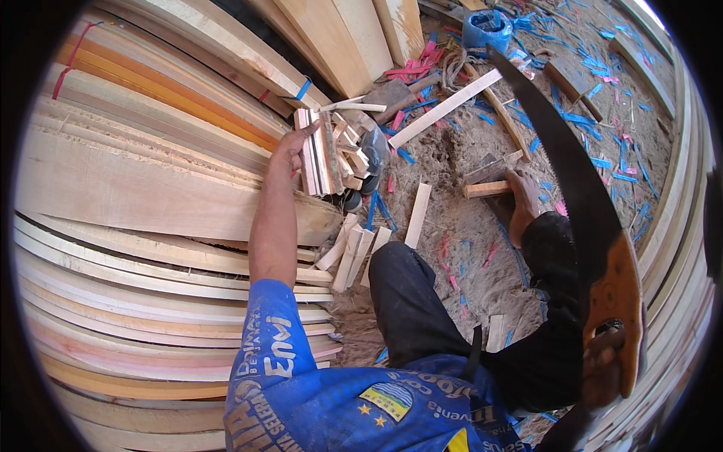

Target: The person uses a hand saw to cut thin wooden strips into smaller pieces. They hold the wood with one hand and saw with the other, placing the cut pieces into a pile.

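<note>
"What's biggest around us?"
"Long boards [128,173], stacked along the sandy ground's [444,203] left edge."
"And our saw [576,177]?"
"Raised near the ground's right edge; the fingers of our right hand [602,368] wrap round its handle."
"Our left hand [285,157]?"
"By the left edge, its fingers grasp a bundle of short sticks [321,157], near loose offcuts [351,260]."

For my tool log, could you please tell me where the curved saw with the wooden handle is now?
In the head view, the dark curved saw is at the right, handle in the right grip, tip appearing just below the blue plastic roll.
</note>
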